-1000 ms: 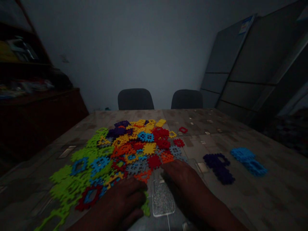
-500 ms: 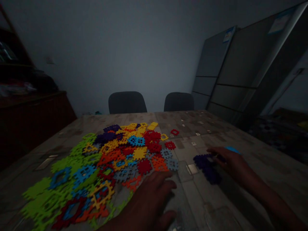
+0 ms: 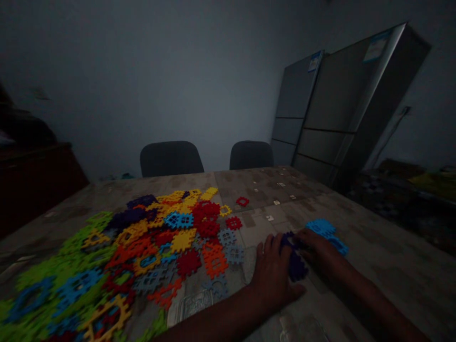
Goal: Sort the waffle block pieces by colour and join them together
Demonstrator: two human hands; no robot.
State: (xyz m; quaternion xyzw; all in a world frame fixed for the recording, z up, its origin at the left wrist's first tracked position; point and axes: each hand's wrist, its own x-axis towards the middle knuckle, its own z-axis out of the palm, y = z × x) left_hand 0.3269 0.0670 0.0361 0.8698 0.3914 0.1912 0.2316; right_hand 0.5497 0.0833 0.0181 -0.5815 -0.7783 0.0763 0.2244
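Dark purple toothed interlocking building pieces lie on the table between my two hands. My left hand is at their left side, fingers over the edge and thumb at the near end. From the right, my right hand grips the upper right part, its fingertips partly hidden. Just beyond my right hand are blue toothed pieces, flat on the table. To the left spreads a big heap of similar pieces, with yellow, red, green and orange ones among them.
The patterned table fills the lower view. Two dark chairs stand at its far side, before a pale wall. A tall grey refrigerator is at the back right. One red piece lies apart beyond the heap.
My left hand has moved right, from beside the heap to the purple pieces. My right hand stays at them. The view has turned right, and more of the blue pieces shows.
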